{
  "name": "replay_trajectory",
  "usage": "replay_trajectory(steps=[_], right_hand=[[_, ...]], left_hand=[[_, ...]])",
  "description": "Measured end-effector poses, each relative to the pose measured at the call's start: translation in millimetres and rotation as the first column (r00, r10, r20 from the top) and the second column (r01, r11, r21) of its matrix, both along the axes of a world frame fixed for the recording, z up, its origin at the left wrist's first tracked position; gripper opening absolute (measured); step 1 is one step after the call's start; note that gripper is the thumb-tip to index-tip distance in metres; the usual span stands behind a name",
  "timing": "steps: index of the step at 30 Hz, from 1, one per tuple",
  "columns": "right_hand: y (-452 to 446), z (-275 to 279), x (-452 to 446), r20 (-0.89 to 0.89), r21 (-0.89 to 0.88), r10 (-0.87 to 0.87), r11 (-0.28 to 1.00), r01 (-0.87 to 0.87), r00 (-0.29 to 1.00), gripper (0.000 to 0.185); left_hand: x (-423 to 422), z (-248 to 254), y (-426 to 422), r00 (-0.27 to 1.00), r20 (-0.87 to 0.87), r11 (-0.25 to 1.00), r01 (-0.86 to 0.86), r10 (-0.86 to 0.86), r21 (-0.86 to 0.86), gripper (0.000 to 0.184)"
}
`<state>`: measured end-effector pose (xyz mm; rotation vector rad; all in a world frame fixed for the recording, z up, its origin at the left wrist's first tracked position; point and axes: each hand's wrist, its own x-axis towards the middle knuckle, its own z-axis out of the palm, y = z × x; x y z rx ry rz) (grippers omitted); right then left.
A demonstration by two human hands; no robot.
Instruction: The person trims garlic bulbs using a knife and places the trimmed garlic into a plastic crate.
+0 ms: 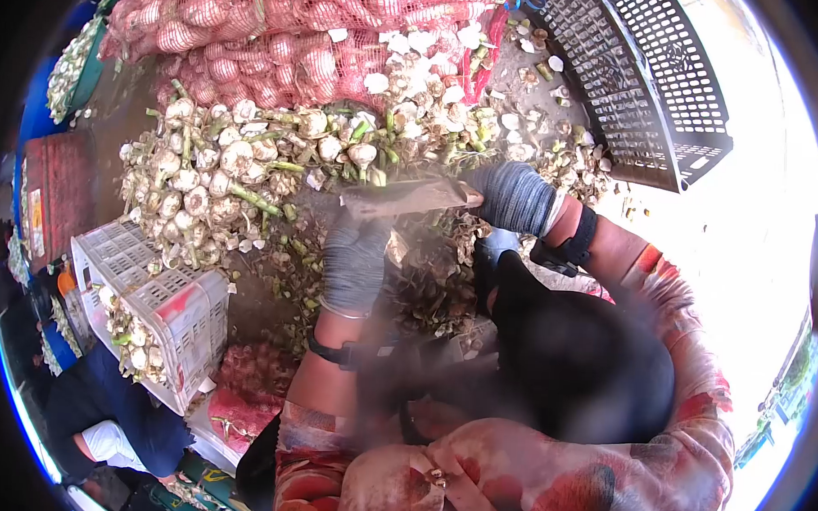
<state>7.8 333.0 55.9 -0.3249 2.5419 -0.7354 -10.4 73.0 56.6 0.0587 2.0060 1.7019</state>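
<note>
A flat, brownish-grey strip (411,198) with a smeared surface spans the gap between my two gloved hands; its exact kind is blurred. My left hand (353,264), in a grey knit glove, is closed at the strip's left end, its fingertips partly hidden behind it. At the other end, my right hand (517,198) is closed in a striped grey glove. Just beyond lies a heap of garlic bulbs (205,172) with cut green stems. Below the strip, dry peelings and stem scraps (440,275) cover the ground.
Red mesh sacks of garlic (290,58) are stacked at the back. A black plastic crate (617,92) tilts at the far right. To the left stands a white crate (178,292), with a red mesh bag (247,380) near it. Another person (115,407) sits at lower left.
</note>
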Motion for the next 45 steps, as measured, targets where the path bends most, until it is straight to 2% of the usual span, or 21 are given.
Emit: replay_trajectory(steps=[1, 3, 4, 6, 8, 10, 11, 12, 13, 14, 16, 18, 20, 25, 27, 31, 35, 37, 39, 40, 45], right_hand=[[4.6, -13.5, -2.0, 0.152, 0.053, -0.171, 0.985, 0.165, 0.974, 0.037], [32.1, -46.7, 10.3, 0.051, 0.099, -0.239, 0.967, 0.233, 0.97, 0.044], [39.6, -49.4, 13.2, 0.036, 0.097, -0.296, 0.952, 0.292, 0.954, 0.043], [46.3, -51.8, 23.8, 0.036, 0.036, -0.389, 0.921, 0.388, 0.92, 0.041], [41.5, -31.2, 21.2, 0.04, -0.109, -0.488, 0.865, 0.489, 0.872, 0.036], [39.6, -42.6, 19.6, 0.039, -0.161, -0.507, 0.847, 0.507, 0.861, 0.036], [39.3, -49.6, 19.4, 0.041, -0.208, -0.524, 0.828, 0.52, 0.851, 0.036], [36.4, -54.0, 17.7, 0.025, -0.196, -0.522, 0.834, 0.516, 0.853, 0.036], [32.0, -49.9, 13.6, 0.022, -0.167, -0.502, 0.851, 0.498, 0.865, 0.037], [28.0, -44.0, 11.9, 0.03, -0.144, -0.488, 0.862, 0.487, 0.872, 0.039], [27.8, -47.2, 13.9, 0.018, -0.087, -0.442, 0.893, 0.442, 0.897, 0.042], [25.1, -42.0, 15.7, 0.079, -0.081, -0.42, 0.901, 0.425, 0.904, 0.041], [20.5, -39.1, 15.6, 0.084, -0.046, -0.409, 0.909, 0.414, 0.909, 0.041], [12.2, -32.6, 11.0, 0.015, -0.059, -0.337, 0.939, 0.337, 0.941, 0.033], [4.7, -29.7, 8.9, -0.039, -0.067, -0.3, 0.952, 0.297, 0.953, 0.031], [-7.5, -1.4, -1.6, -0.054, -0.021, -0.079, 0.997, 0.078, 0.995, 0.026], [-15.9, 15.4, 4.3, -0.143, -0.068, -0.026, 0.998, 0.017, 0.989, 0.025], [-16.0, 18.6, 6.7, -0.092, -0.057, 0.015, 0.998, -0.02, 0.996, 0.03], [-16.9, 16.9, 12.0, -0.103, -0.115, 0.002, 0.993, -0.014, 0.995, 0.033], [-18.8, 14.1, 14.4, -0.164, -0.131, -0.005, 0.991, -0.016, 0.987, 0.031], [-19.7, -7.8, 18.6, -0.226, -0.142, -0.023, 0.99, -0.01, 0.974, 0.03]], left_hand=[[-4.9, 19.1, -12.1, 0.993, 0.02, 0.991, -0.115, 0.117, -0.062, 0.024], [-20.9, 59.4, -62.3, 0.939, -0.045, 0.924, -0.342, 0.34, -0.171, 0.026], [-36.2, 46.5, -115.6, 0.905, -0.312, 0.94, -0.21, 0.291, 0.269, 0.026], [-46.3, 92.7, -211.3, 0.88, 0.264, 0.285, -0.391, 0.395, 0.875, 0.048], [-48.1, 115.0, -226.2, 0.855, 0.427, -0.125, -0.408, 0.294, 0.904, 0.057], [-56.9, 113.2, -211.4, 0.77, 0.18, 0.378, -0.484, 0.612, 0.789, 0.075], [-69.7, 91.3, -188.4, 0.683, 0.182, 0.474, -0.65, 0.708, 0.594, 0.081], [-81.2, 37.1, -189.4, 0.998, -0.04, 0.608, 0.005, 0.043, 0.794, 0.073], [-80.5, 30.4, -119.1, 0.827, 0.188, 0.817, -0.557, 0.53, 0.147, 0.063], [-79.3, -3.2, -82.0, 0.856, 0.228, 0.882, -0.472, 0.463, -0.019, 0.052], [-84.1, -125.7, -48.2, 0.98, 0.053, 0.943, -0.17, 0.193, -0.286, 0.051], [-77.7, -123.5, 9.6, 0.993, -0.121, 0.735, -0.085, 0.004, -0.673, 0.062], [-84.8, -113.7, 33.6, 0.982, -0.18, 0.601, -0.111, -0.056, -0.792, 0.059], [-90.5, -130.5, 25.6, 0.999, 0.031, 0.798, -0.005, 0.031, -0.602, 0.048], [-74.1, -136.8, 8.6, 0.998, -0.02, 0.999, 0.053, -0.053, -0.011, 0.044], [-35.7, -74.9, 16.3, 0.994, -0.111, 0.996, 0.023, -0.013, 0.091, 0.05], [-22.6, -40.3, 15.9, 0.831, -0.515, 0.949, 0.047, -0.21, -0.311, 0.05], [-18.8, -41.2, 19.4, 0.962, -0.27, 0.999, -0.037, 0.045, 0.033, 0.053], [-17.0, -25.6, 12.8, 0.929, -0.281, 0.939, 0.152, -0.242, -0.309, 0.059], [-10.4, -48.3, 8.6, 0.966, -0.249, 0.996, 0.05, -0.068, -0.079, 0.049], [-2.8, -29.1, 7.8, 0.942, -0.211, 0.948, 0.209, -0.261, -0.242, 0.046]])
